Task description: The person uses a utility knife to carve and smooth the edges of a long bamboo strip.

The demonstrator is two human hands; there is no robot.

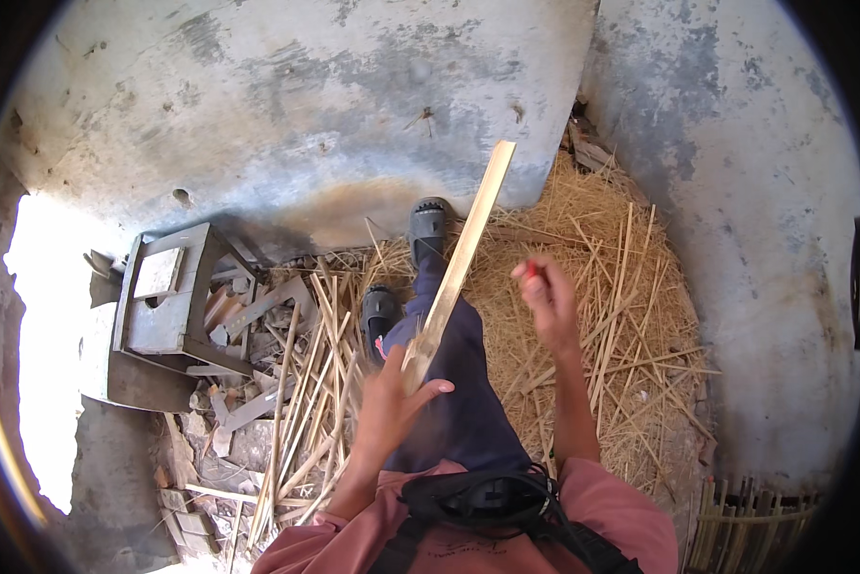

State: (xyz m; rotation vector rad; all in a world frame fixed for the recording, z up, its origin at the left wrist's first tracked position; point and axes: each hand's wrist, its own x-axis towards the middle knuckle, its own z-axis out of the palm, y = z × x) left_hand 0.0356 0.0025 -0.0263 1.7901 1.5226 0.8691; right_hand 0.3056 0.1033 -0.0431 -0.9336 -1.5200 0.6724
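Observation:
A long, pale split bamboo strip [468, 239] slants up and away over my legs, its lower end at my left hand [384, 407]. That hand is closed on the strip, slightly blurred, with the thumb sticking out to the right. To the right of the strip, and apart from it, my right hand [552, 304] is raised with its fingers closed round a small red thing [532, 271]. Most of the red thing is hidden in the fist, so I cannot tell its kind.
Straw-like shavings and loose strips [631, 325] cover the floor on the right. More long strips [301, 411] lie in a heap on the left, near a tipped wooden stool-like frame [167, 306] and broken rubble. Worn grey walls [353, 105] stand ahead and right.

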